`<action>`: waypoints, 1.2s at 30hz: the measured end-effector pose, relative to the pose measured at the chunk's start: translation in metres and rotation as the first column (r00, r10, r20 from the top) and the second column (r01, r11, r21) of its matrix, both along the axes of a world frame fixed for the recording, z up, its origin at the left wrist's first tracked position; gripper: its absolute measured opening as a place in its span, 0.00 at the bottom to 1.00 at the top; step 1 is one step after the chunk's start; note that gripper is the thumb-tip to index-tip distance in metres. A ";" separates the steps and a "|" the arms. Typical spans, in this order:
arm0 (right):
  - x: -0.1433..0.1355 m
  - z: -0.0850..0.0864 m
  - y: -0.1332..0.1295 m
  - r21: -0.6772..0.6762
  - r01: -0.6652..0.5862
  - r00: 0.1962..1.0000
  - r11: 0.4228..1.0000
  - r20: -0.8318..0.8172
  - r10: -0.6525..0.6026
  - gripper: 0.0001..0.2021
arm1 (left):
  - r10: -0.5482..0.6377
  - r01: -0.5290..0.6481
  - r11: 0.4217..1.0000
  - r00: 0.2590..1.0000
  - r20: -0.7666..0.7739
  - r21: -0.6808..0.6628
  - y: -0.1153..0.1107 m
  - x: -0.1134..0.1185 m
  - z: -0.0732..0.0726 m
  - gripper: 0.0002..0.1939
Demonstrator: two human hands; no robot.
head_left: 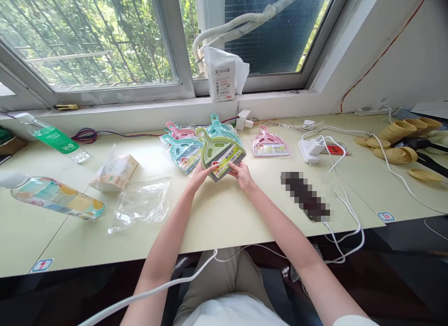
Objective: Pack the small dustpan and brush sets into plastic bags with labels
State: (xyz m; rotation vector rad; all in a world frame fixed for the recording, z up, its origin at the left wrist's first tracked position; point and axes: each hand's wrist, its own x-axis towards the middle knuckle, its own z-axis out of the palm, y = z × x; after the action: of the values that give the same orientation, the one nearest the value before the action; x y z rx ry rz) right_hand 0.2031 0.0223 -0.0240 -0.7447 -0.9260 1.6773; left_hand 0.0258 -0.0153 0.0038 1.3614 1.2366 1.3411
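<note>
A green mini dustpan and brush set (219,151) with a printed label is held up, tilted, over the table by both hands. My left hand (199,176) grips its lower left edge, and my right hand (241,173) is closed on its lower right side. Just behind it lie a light blue dustpan set (182,151), a pink dustpan set (173,128) and teal dustpan sets (219,126), overlapping and partly hidden. Off to the right, a single pink dustpan set (269,144) lies flat in clear wrapping.
Left on the pale table (217,223) are a crumpled clear bag (142,202), a tissue pack (117,172) and two bottles, one green-labelled (58,139). At right are a charger (310,151), white cables, a pixelated dark object (306,195) and yellow cylindrical pieces (399,130).
</note>
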 end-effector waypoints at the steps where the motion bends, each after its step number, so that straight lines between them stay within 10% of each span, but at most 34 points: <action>1: 0.001 0.001 0.000 -0.008 0.010 1.000 1.000 -0.014 -0.010 0.16 | 0.015 -0.016 1.000 0.993 -0.113 -0.007 -0.005 -0.006 0.009 0.28; 4: 0.003 0.004 0.000 -0.026 0.040 0.999 0.999 -0.019 -0.040 0.15 | 0.270 -0.267 0.960 0.819 -0.507 0.080 -0.034 -0.031 0.034 0.25; 6: 0.003 0.005 0.000 -0.025 0.051 0.999 0.998 -0.013 -0.051 0.16 | 0.454 -0.477 0.854 0.491 -0.744 0.207 -0.062 -0.048 0.043 0.27; 9: 0.003 0.004 -0.002 -0.016 0.049 0.999 0.999 -0.004 -0.049 0.14 | 0.282 -0.584 0.795 0.116 -0.952 0.165 -0.105 -0.071 0.033 0.27; 13: 0.003 0.002 -0.004 -0.015 0.056 0.998 0.998 0.019 -0.056 0.12 | 0.122 -0.465 0.878 -0.010 -0.993 0.112 -0.140 -0.094 0.009 0.18; 16: 0.007 0.002 -0.002 -0.019 0.092 0.996 0.996 0.008 -0.092 0.11 | 0.329 -0.358 0.885 0.026 -0.944 0.299 -0.146 -0.106 0.014 0.20; 19: 0.013 0.003 0.003 -0.040 0.156 0.987 0.987 -0.016 -0.157 0.10 | 0.591 -0.155 0.806 0.252 -0.766 0.571 -0.137 -0.109 0.036 0.15; 24: 0.024 0.004 0.013 -0.110 0.259 0.964 0.960 -0.036 -0.264 0.12 | 0.570 -0.032 0.736 0.569 -0.593 0.677 -0.087 -0.087 0.056 0.13; 30: 0.032 0.005 0.018 -0.080 0.341 0.939 0.937 -0.021 -0.344 0.15 | 0.411 -0.090 0.891 0.579 -0.705 0.446 -0.017 -0.074 0.020 0.16; 36: 0.029 0.008 0.014 -0.025 0.256 0.966 0.966 0.034 -0.255 0.17 | 0.530 -0.269 0.848 0.464 -0.710 0.457 -0.008 -0.073 -0.011 0.14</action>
State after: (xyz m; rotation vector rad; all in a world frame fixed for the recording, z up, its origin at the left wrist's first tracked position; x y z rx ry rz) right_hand 0.2323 0.0362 -0.0158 -0.8733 -0.7913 1.4576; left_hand -0.0472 -0.0229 -0.0073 2.1381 2.1875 1.2243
